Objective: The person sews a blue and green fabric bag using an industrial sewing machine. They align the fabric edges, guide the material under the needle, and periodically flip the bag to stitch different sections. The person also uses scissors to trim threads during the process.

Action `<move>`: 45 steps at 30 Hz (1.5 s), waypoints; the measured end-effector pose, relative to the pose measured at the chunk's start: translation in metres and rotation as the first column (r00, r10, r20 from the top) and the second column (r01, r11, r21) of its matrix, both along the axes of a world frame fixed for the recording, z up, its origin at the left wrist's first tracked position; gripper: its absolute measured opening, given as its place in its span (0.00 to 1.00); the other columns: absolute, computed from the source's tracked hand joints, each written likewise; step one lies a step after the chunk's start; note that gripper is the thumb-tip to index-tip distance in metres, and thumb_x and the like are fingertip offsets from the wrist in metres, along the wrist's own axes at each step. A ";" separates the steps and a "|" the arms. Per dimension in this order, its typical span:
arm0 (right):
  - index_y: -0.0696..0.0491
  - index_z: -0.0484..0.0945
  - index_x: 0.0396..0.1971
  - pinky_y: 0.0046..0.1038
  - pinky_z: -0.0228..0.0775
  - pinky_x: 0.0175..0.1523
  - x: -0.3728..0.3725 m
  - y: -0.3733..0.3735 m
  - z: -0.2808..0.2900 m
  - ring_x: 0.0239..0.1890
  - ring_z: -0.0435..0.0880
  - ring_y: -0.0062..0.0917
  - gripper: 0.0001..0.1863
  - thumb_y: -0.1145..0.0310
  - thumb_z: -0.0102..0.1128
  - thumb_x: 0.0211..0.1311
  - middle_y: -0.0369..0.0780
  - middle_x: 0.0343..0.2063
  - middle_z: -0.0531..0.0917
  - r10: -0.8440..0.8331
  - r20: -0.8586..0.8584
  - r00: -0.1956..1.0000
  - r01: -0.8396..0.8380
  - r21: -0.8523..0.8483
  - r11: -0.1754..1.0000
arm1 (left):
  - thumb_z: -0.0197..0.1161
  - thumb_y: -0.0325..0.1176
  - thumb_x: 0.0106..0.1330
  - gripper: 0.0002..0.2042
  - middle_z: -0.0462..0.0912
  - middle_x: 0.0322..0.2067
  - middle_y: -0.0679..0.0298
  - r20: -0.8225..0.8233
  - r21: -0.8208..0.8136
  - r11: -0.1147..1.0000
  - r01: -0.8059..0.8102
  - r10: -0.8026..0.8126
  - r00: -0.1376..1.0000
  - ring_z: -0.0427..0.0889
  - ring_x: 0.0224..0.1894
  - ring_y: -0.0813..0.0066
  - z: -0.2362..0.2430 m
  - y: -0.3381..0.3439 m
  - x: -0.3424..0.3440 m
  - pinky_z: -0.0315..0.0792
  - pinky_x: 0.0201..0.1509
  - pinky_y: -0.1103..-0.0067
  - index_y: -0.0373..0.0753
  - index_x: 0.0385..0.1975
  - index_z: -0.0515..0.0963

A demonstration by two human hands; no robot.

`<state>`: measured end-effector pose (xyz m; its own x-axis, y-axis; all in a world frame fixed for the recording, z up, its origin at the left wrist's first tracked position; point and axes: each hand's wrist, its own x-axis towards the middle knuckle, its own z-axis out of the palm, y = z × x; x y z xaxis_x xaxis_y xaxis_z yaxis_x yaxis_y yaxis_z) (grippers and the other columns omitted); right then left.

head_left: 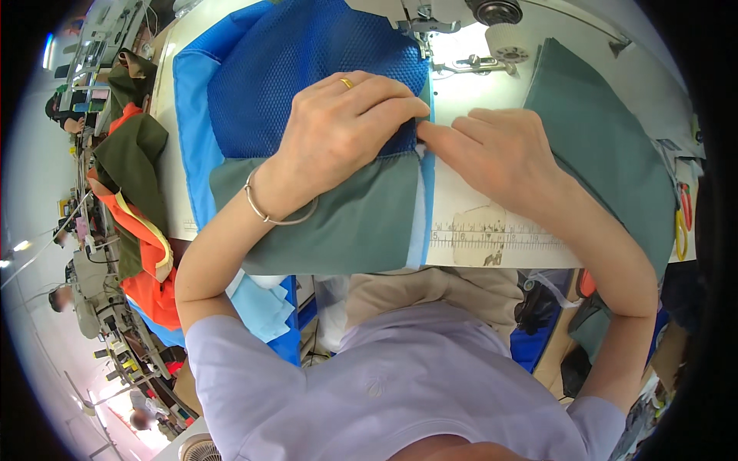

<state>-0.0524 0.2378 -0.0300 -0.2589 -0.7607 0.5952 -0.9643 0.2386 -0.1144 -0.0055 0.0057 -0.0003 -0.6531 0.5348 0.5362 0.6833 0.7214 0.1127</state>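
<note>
White tabletop (461, 201) beside fabric edge (429, 184)

The shirt (453, 361) is pale lavender, soft and lightly creased, with a rounded neckline (415, 431) and short sleeves (231, 369) that end above the elbows. A small emblem (375, 386), close to the shirt's own colour, marks the chest. The left wrist wears a thin silvery bangle (267, 219) with a small knob; a narrow gold ring (347, 83) circles one finger of the left grip (350, 127).
</note>
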 end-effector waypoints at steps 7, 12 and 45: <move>0.50 0.79 0.34 0.27 0.68 0.20 0.000 0.000 -0.003 0.21 0.79 0.21 0.09 0.69 0.65 0.51 0.31 0.18 0.72 0.001 0.002 1.000 -0.001 -0.019 1.000 | 0.70 0.21 0.50 0.15 0.88 0.38 0.63 0.035 0.067 0.997 0.023 -0.026 0.999 0.86 0.40 0.62 -0.004 0.004 -0.001 0.80 0.48 0.69 0.39 0.39 0.86; 0.53 0.81 0.34 0.24 0.67 0.21 0.003 0.011 0.007 0.20 0.77 0.19 0.09 0.69 0.65 0.53 0.31 0.15 0.70 0.064 -0.020 0.998 -0.062 0.107 0.992 | 0.63 0.19 0.53 0.18 0.88 0.46 0.61 0.195 0.036 0.999 -0.010 0.003 0.981 0.85 0.51 0.58 0.002 0.001 0.014 0.77 0.62 0.62 0.39 0.46 0.86; 0.56 0.79 0.44 0.32 0.70 0.21 -0.014 -0.013 0.005 0.20 0.83 0.28 0.14 0.67 0.60 0.59 0.37 0.17 0.80 -0.156 -0.043 0.987 0.161 0.213 0.964 | 0.61 0.16 0.50 0.20 0.85 0.40 0.56 0.134 0.006 0.998 0.062 -0.062 0.989 0.83 0.44 0.52 0.000 -0.023 -0.034 0.77 0.52 0.65 0.38 0.44 0.85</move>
<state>-0.0665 0.2244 -0.0252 -0.3731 -0.8220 0.4302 -0.9142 0.4049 -0.0192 -0.0399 -0.0171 -0.0001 -0.6851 0.5755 0.4465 0.7050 0.6781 0.2076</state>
